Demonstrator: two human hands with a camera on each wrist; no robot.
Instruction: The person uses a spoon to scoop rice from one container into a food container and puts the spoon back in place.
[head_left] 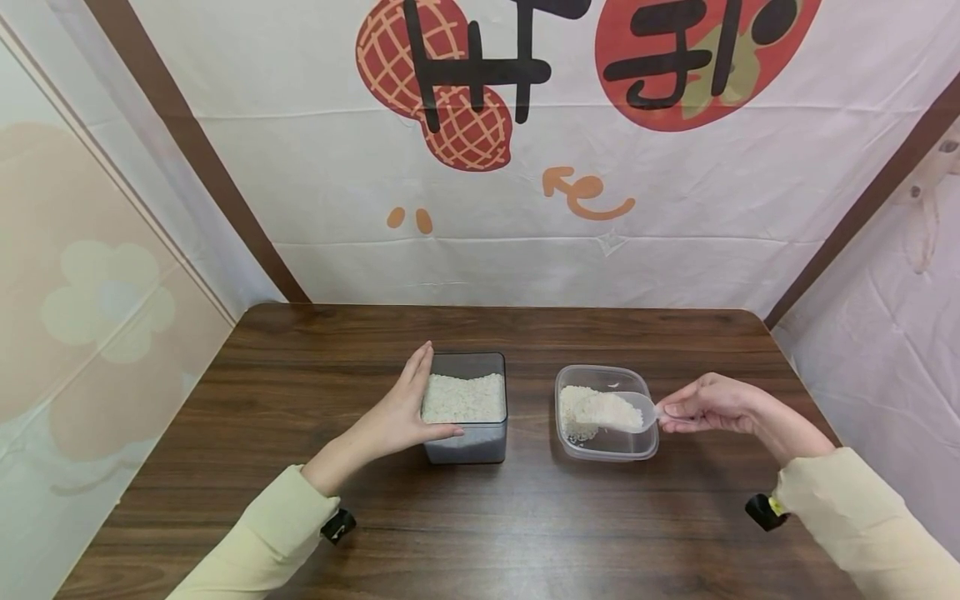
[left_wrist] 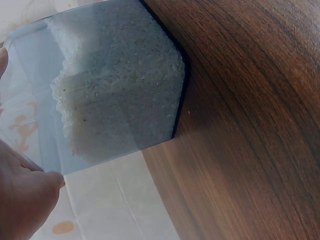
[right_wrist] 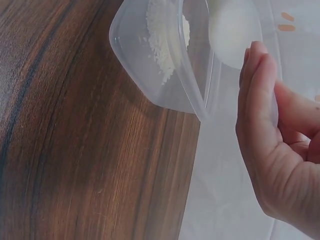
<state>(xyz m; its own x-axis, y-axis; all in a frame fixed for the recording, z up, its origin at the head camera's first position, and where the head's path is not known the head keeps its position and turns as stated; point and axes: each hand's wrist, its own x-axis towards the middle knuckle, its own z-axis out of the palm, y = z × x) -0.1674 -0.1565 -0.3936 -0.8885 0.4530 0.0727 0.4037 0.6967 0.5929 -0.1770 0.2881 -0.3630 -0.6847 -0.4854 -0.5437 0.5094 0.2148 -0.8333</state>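
My left hand (head_left: 405, 410) spans the left side of a grey see-through box (head_left: 467, 446), thumb along its front rim and fingers toward the back. White rice (left_wrist: 120, 85) fills much of this box, which stands upright on the table. To the right sits a clear plastic container (head_left: 609, 452) with a smaller heap of rice (right_wrist: 162, 37), mostly on its left side. Between thumb and fingers, my right hand (head_left: 708, 406) pinches the handle of a clear scoop (head_left: 641, 410). Rice lies in the scoop's bowl, held above the container. In the right wrist view the fingers hide the handle.
Both containers stand on a dark wood-grain table (head_left: 525, 533), with a gap between them. A white printed cloth (head_left: 315, 183) hangs behind the table's far edge, and more cloth hangs at both sides.
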